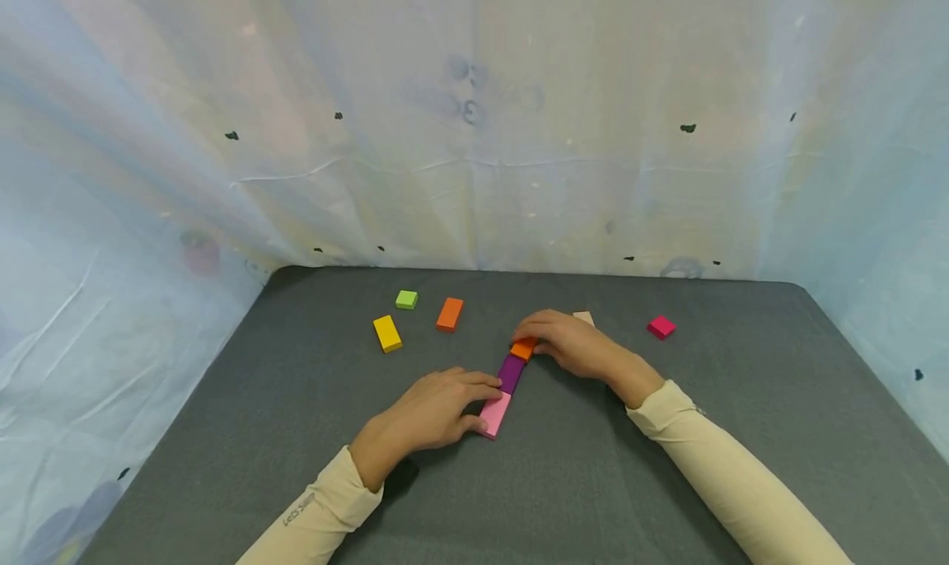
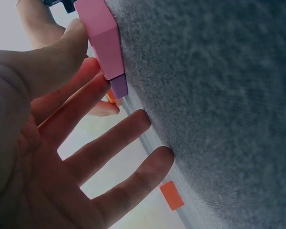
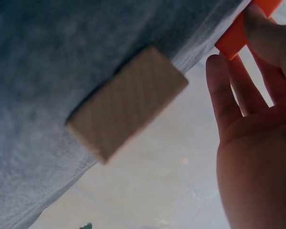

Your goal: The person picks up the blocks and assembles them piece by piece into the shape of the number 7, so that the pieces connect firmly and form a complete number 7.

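Note:
A pink block (image 1: 496, 414), a purple block (image 1: 511, 372) and an orange block (image 1: 523, 348) lie end to end in a slanting row on the dark table. My left hand (image 1: 437, 408) is at the row's left side, its thumb and forefinger touching the pink block. In the left wrist view, the fingers (image 2: 128, 138) of that hand are spread and fairly straight. My right hand (image 1: 574, 344) holds the orange block at the far end between thumb and fingers. Beyond this hand sits a plain wooden block (image 3: 128, 105), partly hidden in the head view.
On the left stand a yellow block (image 1: 387, 333), a lime green block (image 1: 406, 300) and another orange block (image 1: 449, 314). A red-pink block (image 1: 661, 327) lies to the right. Pale curtain (image 1: 474, 178) hangs behind the table's (image 1: 630, 499) far edge and along its sides.

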